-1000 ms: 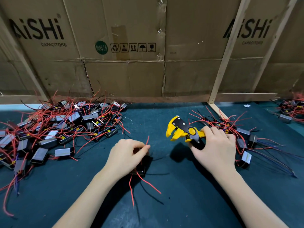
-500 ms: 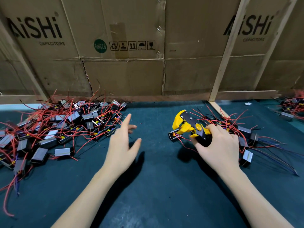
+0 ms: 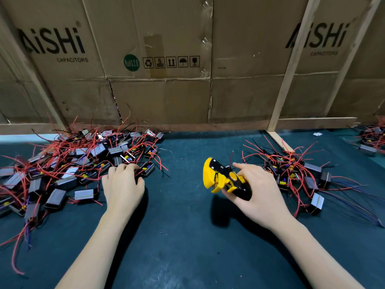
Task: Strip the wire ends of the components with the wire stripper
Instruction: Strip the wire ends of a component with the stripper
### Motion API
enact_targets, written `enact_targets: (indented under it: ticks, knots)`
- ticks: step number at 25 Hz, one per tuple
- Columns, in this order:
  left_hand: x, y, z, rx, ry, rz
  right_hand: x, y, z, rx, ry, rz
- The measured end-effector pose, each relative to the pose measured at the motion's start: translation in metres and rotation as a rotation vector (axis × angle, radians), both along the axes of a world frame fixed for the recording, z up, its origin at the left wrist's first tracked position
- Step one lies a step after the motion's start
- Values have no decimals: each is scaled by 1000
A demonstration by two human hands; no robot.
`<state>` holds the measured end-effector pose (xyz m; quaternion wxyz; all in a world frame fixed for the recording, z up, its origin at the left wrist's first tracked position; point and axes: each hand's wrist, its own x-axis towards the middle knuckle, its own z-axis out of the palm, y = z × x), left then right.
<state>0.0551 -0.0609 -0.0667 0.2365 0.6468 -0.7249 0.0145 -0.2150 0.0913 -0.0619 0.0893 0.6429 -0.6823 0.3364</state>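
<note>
The right hand grips the yellow wire stripper above the mat, head pointing left. Farther left, the left hand curls its fingers onto a component at the near-right edge of the pile.

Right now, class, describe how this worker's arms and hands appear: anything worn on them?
Both forearms are bare, with no sleeves in view. The left hand and right hand wear no gloves; no rings, watch or wristbands show on fingers or wrists.

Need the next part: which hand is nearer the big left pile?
Left. The left hand touches the left pile's near edge; the right hand holds the stripper far right.
</note>
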Motion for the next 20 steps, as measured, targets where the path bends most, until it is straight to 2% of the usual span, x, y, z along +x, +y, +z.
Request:
enact_targets:
  ticks: [4,7,11,17,20]
  knots:
    - [-1,2,0,-74,24,-19,3,-9,-3,200,254,-4]
    - [-6,6,0,-130,34,-78,-4,-13,-4,303,331,-68]
    - [-14,9,-5,-112,14,-213,-21,-12,-6,369,387,-224]
    - [-11,7,-10,-33,-46,-209,-47,-9,-3,300,235,-615]
    - [-12,7,-9,-23,-92,-197,-66,-1,-3,309,130,-724]
